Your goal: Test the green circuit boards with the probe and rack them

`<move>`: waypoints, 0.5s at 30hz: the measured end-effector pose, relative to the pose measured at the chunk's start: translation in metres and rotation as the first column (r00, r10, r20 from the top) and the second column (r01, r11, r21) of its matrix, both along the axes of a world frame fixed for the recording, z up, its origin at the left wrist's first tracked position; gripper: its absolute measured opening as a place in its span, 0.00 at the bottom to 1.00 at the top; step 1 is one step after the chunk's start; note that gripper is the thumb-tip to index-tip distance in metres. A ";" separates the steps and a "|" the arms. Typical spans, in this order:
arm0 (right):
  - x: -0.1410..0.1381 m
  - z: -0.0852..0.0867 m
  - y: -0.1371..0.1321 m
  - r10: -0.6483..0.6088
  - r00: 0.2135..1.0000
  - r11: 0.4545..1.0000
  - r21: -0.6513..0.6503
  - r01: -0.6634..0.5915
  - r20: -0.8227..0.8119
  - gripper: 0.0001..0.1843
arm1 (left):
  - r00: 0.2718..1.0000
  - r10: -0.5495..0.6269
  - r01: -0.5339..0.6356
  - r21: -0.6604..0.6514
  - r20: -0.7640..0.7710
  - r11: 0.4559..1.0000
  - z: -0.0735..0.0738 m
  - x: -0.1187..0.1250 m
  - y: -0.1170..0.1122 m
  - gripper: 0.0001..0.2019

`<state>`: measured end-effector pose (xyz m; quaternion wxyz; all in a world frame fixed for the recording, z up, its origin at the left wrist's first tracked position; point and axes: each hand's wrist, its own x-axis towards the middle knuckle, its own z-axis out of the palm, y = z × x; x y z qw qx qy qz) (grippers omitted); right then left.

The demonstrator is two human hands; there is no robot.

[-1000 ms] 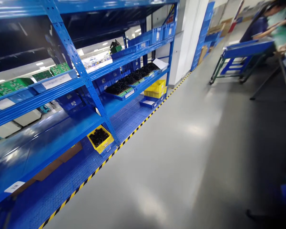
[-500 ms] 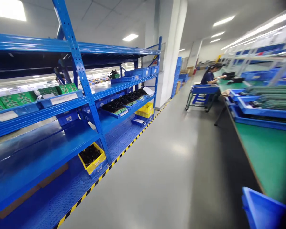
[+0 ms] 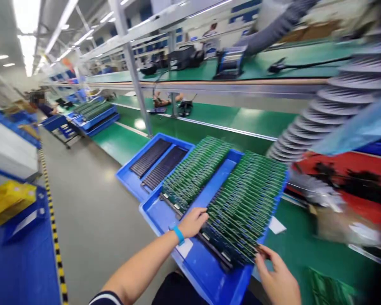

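Note:
A blue tray (image 3: 152, 212) holds two rows of green circuit boards, packed on edge in dark slotted racks. My left hand (image 3: 192, 222), with a blue band at the wrist, has its fingers closed at the left end of a circuit board (image 3: 233, 228) near the front of the right row. At that board's other end, by the tray's right wall, my right hand (image 3: 276, 273) pinches its edge between thumb and fingers. The board still stands among the others. The left row of circuit boards (image 3: 193, 169) is untouched.
Beyond it sits another blue tray (image 3: 127, 173) with two black slotted racks. A grey ribbed duct (image 3: 330, 97) hangs at right, near a red surface (image 3: 368, 178) with dark parts and plastic bags. A person (image 3: 46, 103) works far left along the green bench (image 3: 114, 137).
My view has swung right, from the aisle and blue shelving to the bench with the trays. Both my hands have come into view, at the circuit boards.

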<state>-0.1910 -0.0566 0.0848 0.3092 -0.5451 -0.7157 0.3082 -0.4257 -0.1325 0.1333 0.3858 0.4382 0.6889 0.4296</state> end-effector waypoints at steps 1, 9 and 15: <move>0.004 -0.004 0.001 0.006 1.000 1.000 0.016 -0.006 -0.007 0.21 | 0.999 -0.031 0.031 0.011 0.008 0.999 -0.004 -0.003 0.002 0.13; 0.009 0.002 -0.011 0.007 1.000 0.999 0.046 -0.008 0.029 0.20 | 0.993 -0.081 0.077 0.049 0.086 0.996 -0.019 0.000 -0.007 0.20; 0.004 0.009 -0.021 -0.290 0.945 0.947 -0.185 0.262 -0.148 0.22 | 0.989 -0.071 0.065 0.048 0.127 0.997 -0.007 -0.003 -0.016 0.23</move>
